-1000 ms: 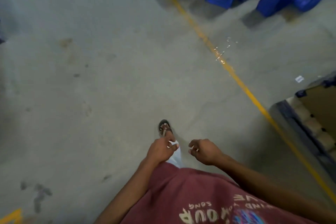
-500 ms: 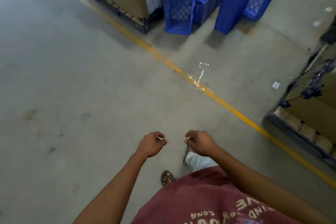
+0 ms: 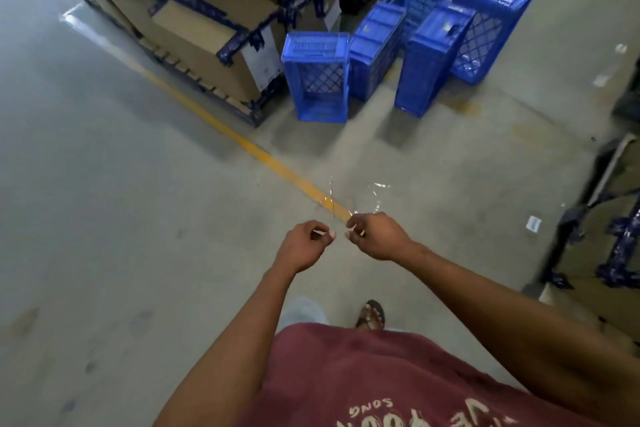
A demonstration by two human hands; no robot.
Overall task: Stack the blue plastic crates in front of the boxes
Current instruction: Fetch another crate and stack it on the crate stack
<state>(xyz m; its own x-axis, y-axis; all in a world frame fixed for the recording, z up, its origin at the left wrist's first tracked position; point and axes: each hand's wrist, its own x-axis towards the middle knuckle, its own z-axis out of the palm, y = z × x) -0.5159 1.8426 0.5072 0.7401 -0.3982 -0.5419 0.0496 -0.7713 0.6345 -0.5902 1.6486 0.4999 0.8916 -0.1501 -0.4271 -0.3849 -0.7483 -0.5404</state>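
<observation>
**Q:** Where are the crates?

**Me:** Ahead of me on the floor (image 3: 104,218), past the yellow line (image 3: 214,123). They stand on end in a loose cluster, just right of the boxes (image 3: 207,38) on their pallet. The nearest crate (image 3: 317,76) stands beside the corner box, its open side facing me. A second crate (image 3: 375,48) and a third crate (image 3: 431,59) stand behind it and to the right, close enough that they may be touching. A fourth crate (image 3: 491,24) is furthest from the boxes. I think there is another one behind those, but I can't tell for sure.

**Q:** And your hands?

**Me:** Both are out in front of me, close together and not touching, well short of the crates. The fingers of my left hand (image 3: 304,248) are curled, and so are those of my right hand (image 3: 379,236). There may be something thin pinched between them. I can't say for sure. There is a bit of clear film (image 3: 360,194) on the floor by the line just beyond them.

**Q:** So which step is this?

**Me:** The approach, I'd say. Nothing is stacked yet and no crate is in my grip.

**Q:** What does the next move need?

**Me:** I need to cross the line and free both hands. Then I would probably take the nearest crate by its rim and lay it flat in front of the boxes as a base. The rest can then sit squarely on top of it.
</observation>
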